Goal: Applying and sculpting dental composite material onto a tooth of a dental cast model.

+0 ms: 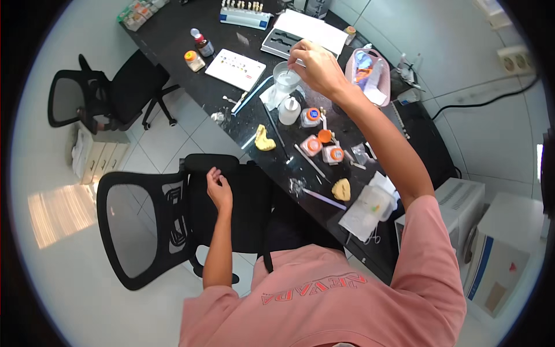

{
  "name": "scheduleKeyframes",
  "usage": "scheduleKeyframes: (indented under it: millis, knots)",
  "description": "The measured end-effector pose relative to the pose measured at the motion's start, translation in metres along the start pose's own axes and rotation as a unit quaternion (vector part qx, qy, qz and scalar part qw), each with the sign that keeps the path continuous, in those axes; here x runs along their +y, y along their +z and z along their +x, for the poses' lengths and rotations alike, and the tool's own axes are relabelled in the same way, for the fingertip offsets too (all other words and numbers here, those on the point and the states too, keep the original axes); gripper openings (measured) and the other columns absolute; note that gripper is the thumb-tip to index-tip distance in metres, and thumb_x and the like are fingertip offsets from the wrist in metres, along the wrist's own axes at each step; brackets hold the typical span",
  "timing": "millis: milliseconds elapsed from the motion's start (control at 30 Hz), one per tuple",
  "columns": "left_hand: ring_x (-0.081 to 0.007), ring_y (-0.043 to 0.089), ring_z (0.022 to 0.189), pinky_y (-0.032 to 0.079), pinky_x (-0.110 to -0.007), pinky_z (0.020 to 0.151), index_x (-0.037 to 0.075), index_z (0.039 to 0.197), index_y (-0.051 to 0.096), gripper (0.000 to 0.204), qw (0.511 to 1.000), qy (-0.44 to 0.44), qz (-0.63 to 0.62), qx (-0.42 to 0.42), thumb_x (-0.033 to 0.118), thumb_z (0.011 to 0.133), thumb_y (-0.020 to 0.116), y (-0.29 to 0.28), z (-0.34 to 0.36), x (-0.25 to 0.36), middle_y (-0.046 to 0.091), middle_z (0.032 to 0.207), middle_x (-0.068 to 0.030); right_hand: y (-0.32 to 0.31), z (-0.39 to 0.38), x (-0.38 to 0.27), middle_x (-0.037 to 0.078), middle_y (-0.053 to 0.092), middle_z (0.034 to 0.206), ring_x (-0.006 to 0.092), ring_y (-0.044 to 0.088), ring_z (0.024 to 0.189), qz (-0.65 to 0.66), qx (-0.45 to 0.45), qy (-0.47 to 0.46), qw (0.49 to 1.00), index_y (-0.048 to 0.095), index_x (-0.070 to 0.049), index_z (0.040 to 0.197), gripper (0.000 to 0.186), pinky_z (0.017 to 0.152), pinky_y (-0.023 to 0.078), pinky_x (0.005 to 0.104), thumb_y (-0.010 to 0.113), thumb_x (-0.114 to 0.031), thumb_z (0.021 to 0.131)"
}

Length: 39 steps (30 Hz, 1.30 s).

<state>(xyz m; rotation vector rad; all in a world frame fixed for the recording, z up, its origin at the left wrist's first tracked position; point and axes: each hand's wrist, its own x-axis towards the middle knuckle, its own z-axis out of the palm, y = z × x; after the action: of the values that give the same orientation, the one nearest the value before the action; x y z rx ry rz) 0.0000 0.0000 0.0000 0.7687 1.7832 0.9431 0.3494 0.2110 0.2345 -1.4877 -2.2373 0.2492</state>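
Observation:
My right hand (312, 65) reaches over the black counter with its fingers pinched on a thin tool, held at a clear cup of liquid (284, 81). A white paper (270, 100) and a white bottle (289, 114) sit beside the cup. My left hand (217, 186) is over the black chair seat (248, 208), fingers apart and loosely curved, with nothing in them. Jars with orange lids (333, 154), two yellow dental casts (265, 140) and thin sticks (310, 159) lie on the counter between my hands and to the right.
A white palette (236, 70), an open white case (315, 32), a shade guide (244, 18) and a pink basket (383, 69) occupy the back. A mesh-backed chair (128, 225) stands at my left, another (74, 97) farther off. White machines (498, 257) stand at the right.

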Motion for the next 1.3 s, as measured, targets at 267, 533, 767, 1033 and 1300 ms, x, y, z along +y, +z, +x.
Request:
scheduleKeyframes:
  millis: [267, 533, 767, 1033, 1300]
  knots:
    - [-0.0326, 0.045, 0.123, 0.024, -0.06, 0.108, 0.003, 0.116, 0.059, 0.03, 0.786, 0.307, 0.533, 0.059, 0.017, 0.089, 0.056, 0.017, 0.111, 0.012, 0.059, 0.118, -0.0154, 0.033, 0.02, 0.02, 0.009, 0.062, 0.109, 0.0275, 0.056, 0.107, -0.046, -0.01, -0.037, 0.998, 0.071, -0.004, 0.081, 0.008, 0.087, 0.051, 0.0375, 0.068, -0.01, 0.078]
    - [-0.0372, 0.064, 0.067, 0.051, -0.046, 0.06, 0.001, 0.075, 0.065, 0.029, 0.736, 0.392, 0.529, -0.157, 0.027, 0.087, 0.058, -0.001, 0.178, 0.024, 0.065, 0.071, -0.0192, 0.027, 0.015, 0.01, 0.009, 0.064, 0.106, 0.026, 0.058, 0.106, -0.062, 0.006, -0.038, 0.997, 0.072, -0.002, 0.081, 0.011, 0.086, 0.052, 0.0367, 0.069, -0.013, 0.08]
    - [-0.0386, 0.064, 0.072, 0.051, -0.047, 0.065, 0.002, 0.084, 0.07, 0.028, 0.757, 0.387, 0.492, -0.184, 0.026, 0.088, 0.056, -0.007, 0.184, 0.02, 0.068, 0.077, -0.0196, -0.046, -0.052, -0.028, 0.006, 0.067, 0.095, 0.0259, 0.065, 0.079, -0.049, 0.118, 0.001, 0.992, 0.064, -0.003, 0.083, 0.01, 0.071, 0.052, 0.0333, 0.071, -0.008, 0.079]
    - [-0.0369, 0.064, 0.064, 0.049, -0.047, 0.061, 0.005, 0.093, 0.067, 0.026, 0.752, 0.355, 0.514, -0.211, 0.025, 0.092, 0.051, -0.012, 0.209, 0.016, 0.065, 0.066, -0.0164, -0.051, -0.227, -0.172, 0.02, 0.065, 0.093, 0.0271, 0.063, 0.084, -0.151, 0.1, 0.335, 0.925, 0.06, 0.004, 0.079, 0.008, 0.079, 0.048, 0.0326, 0.063, 0.007, 0.071]
    - [-0.034, 0.066, 0.081, 0.05, -0.044, 0.072, 0.004, 0.114, 0.06, 0.028, 0.746, 0.422, 0.403, -0.32, 0.016, 0.091, 0.052, -0.02, 0.208, 0.023, 0.069, 0.091, -0.0164, 0.175, -0.34, -0.236, 0.008, 0.066, 0.088, 0.0198, 0.064, 0.08, -0.16, 0.121, 0.383, 0.902, 0.064, -0.001, 0.084, 0.003, 0.059, 0.051, 0.0302, 0.065, 0.001, 0.081]
